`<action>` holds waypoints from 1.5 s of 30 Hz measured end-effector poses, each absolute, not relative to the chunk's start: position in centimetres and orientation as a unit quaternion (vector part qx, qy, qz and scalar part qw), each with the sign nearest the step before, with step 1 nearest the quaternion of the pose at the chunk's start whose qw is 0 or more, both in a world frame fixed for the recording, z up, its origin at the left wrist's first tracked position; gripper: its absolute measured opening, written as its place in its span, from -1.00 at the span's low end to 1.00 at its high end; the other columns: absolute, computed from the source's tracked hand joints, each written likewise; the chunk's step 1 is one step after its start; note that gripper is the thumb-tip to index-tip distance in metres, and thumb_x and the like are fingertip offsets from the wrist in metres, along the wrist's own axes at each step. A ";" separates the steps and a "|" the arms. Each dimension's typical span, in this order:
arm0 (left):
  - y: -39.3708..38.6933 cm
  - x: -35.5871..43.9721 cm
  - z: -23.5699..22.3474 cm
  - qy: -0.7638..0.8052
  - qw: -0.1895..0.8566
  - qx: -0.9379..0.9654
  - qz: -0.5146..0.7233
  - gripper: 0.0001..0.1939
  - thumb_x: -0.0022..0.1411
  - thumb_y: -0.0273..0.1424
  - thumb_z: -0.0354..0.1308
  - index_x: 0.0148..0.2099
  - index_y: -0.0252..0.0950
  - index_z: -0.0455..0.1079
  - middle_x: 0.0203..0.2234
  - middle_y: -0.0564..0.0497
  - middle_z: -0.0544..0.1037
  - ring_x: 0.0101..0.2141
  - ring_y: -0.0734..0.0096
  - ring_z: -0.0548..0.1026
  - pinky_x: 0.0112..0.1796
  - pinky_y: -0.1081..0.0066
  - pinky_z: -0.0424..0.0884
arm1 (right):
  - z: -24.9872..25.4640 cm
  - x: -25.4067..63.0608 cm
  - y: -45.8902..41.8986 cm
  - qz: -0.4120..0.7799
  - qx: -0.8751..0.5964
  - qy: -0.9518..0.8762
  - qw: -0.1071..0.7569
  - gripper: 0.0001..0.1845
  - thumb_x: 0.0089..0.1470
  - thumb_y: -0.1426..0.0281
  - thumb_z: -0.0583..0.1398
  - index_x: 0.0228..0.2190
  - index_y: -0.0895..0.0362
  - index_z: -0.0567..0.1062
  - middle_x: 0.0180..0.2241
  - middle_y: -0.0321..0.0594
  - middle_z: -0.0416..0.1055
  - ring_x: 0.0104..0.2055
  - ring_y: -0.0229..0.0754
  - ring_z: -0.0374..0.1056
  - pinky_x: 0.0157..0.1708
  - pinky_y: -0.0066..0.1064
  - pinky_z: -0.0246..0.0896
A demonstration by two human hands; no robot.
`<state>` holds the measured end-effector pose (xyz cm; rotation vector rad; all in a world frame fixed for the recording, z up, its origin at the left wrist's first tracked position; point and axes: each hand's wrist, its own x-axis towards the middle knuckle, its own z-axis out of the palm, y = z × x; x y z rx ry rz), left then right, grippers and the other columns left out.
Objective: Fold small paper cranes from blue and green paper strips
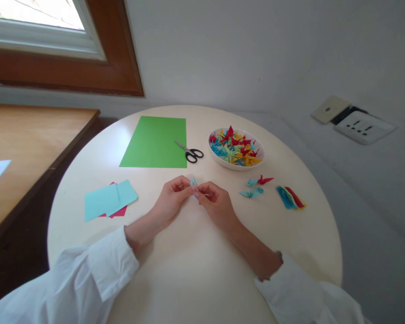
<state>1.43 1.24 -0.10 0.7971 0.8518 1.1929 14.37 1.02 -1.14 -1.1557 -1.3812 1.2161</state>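
Between my two hands, over the middle of the table, is a small folded piece of light blue paper (193,182). My left hand (175,191) pinches it from the left with thumb and fingers. From the right, my right hand (214,198) pinches the same paper, its thumb tip close to the left one. Fingertips hide most of the folds. Just beyond my hands lie black-handled scissors (191,153), partly on a green paper sheet (155,143). Right of my right hand sit a red paper crane (264,180) and light blue folded pieces (253,193).
A white bowl (236,165) full of colourful paper cranes stands at the back right. Folded paper strips (290,198) lie fanned at the right. Light blue and red paper squares (110,199) overlap at the left. The round white table (195,270) stands against the wall, near a wooden desk (37,130).
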 end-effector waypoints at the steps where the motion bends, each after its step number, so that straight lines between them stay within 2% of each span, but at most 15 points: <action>1: 1.2 1.4 -0.1 0.383 0.671 0.353 0.528 -0.74 -0.21 -0.34 0.39 -0.55 -0.34 0.38 -0.64 0.11 0.43 -0.54 0.57 0.33 -0.44 0.52 0.23 | -1.1 14.4 1.0 0.494 -0.469 -0.562 0.469 -0.78 -0.15 0.24 0.23 -0.56 0.13 0.38 -0.58 -0.35 0.30 -0.53 -0.31 0.20 -0.49 -0.44 0.16; 6: 1.2 1.6 0.0 0.415 0.649 0.364 0.523 -0.75 -0.19 -0.31 0.37 -0.48 -0.36 0.45 -0.57 0.07 0.47 -0.49 0.53 0.36 -0.39 0.49 0.24 | -1.1 14.5 1.2 0.501 -0.455 -0.564 0.473 -0.76 -0.18 0.24 0.24 -0.62 0.12 0.34 -0.62 -0.38 0.26 -0.55 -0.32 0.16 -0.50 -0.45 0.13; 14: 1.2 1.4 0.0 0.400 0.664 0.365 0.515 -0.79 -0.18 -0.35 0.35 -0.53 -0.34 0.41 -0.62 0.09 0.43 -0.52 0.52 0.35 -0.42 0.48 0.25 | -1.2 14.5 1.0 0.500 -0.456 -0.593 0.437 -0.79 -0.11 0.23 0.21 -0.55 0.13 0.40 -0.56 -0.33 0.33 -0.49 -0.28 0.22 -0.43 -0.42 0.15; 21: 1.1 1.6 0.0 0.417 0.653 0.356 0.523 -0.81 -0.16 -0.34 0.35 -0.54 -0.35 0.44 -0.64 0.09 0.43 -0.55 0.56 0.32 -0.47 0.51 0.21 | -1.0 14.5 1.0 0.467 -0.472 -0.618 0.421 -0.76 -0.09 0.24 0.18 -0.62 0.13 0.33 -0.64 -0.39 0.22 -0.56 -0.33 0.09 -0.53 -0.45 0.02; 29: 1.1 1.5 0.0 0.419 0.650 0.353 0.525 -0.79 -0.14 -0.31 0.33 -0.52 -0.37 0.48 -0.60 0.05 0.48 -0.50 0.52 0.36 -0.41 0.50 0.25 | -0.8 14.5 0.9 0.469 -0.474 -0.622 0.412 -0.74 -0.11 0.21 0.17 -0.63 0.12 0.32 -0.64 -0.38 0.22 -0.57 -0.33 0.08 -0.54 -0.46 0.01; 45: 1.2 1.3 0.1 0.425 0.652 0.346 0.524 -0.71 -0.26 -0.28 0.41 -0.55 -0.37 0.43 -0.64 0.07 0.46 -0.57 0.57 0.35 -0.50 0.53 0.23 | -0.7 14.6 0.6 0.460 -0.477 -0.633 0.400 -0.72 -0.10 0.21 0.16 -0.66 0.11 0.28 -0.68 -0.40 0.17 -0.60 -0.35 0.03 -0.59 -0.46 -0.03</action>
